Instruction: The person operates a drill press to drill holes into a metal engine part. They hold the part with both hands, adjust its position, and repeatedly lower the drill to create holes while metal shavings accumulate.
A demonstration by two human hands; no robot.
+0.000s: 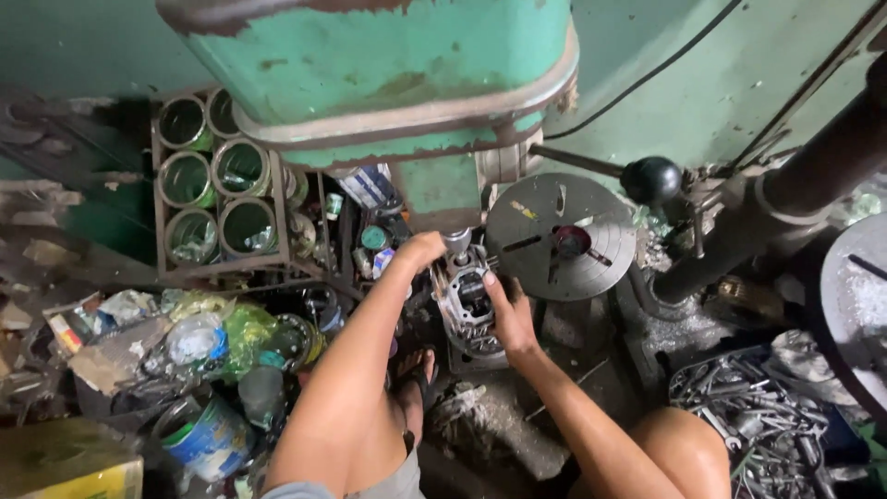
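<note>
Positioning step, by my reading: I hold the grey finned engine casting (pixel 467 300) under the green drill press (pixel 388 83), beside its round slotted table (pixel 560 236). Left hand (pixel 418 251) closes on the casting's upper edge; right hand (pixel 506 314) clasps its side. Next move calls for aligning the bore beneath the spindle (pixel 456 242).

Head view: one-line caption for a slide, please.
Both hands, left hand and right hand, grip a metal engine casting beneath a green drill press.
</note>
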